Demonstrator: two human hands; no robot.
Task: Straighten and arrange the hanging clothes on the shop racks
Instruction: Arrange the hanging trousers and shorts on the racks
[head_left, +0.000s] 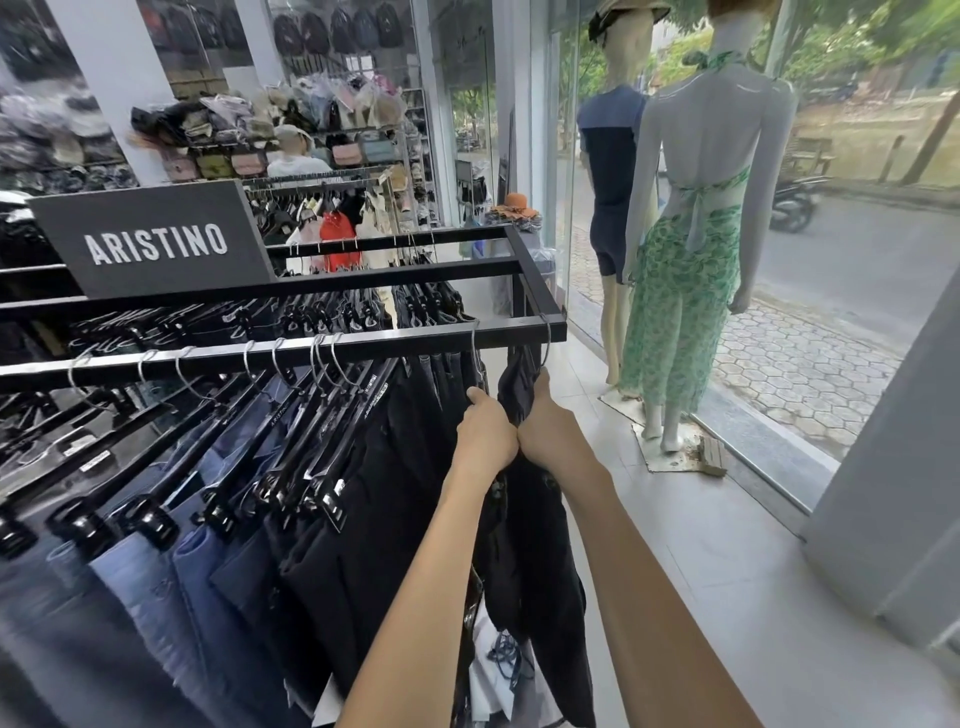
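Note:
A black metal rack (431, 340) carries a row of trousers and jeans on black clip hangers, blue denim (150, 587) at the left, black pairs (363, 519) toward the right. At the rack's right end hangs a dark pair of trousers (550, 597) on a wire hook. My left hand (485, 434) and my right hand (545, 431) are side by side, both closed on the top of that pair, just under the rail. The waistband is hidden behind my fingers.
A black sign (156, 241) reading ARISTINO stands on the rack. Two mannequins (691, 249) stand at the glass shopfront to the right, with white floor tiles (701, 571) between them and the rack. More racks and bag shelves (322, 150) fill the back.

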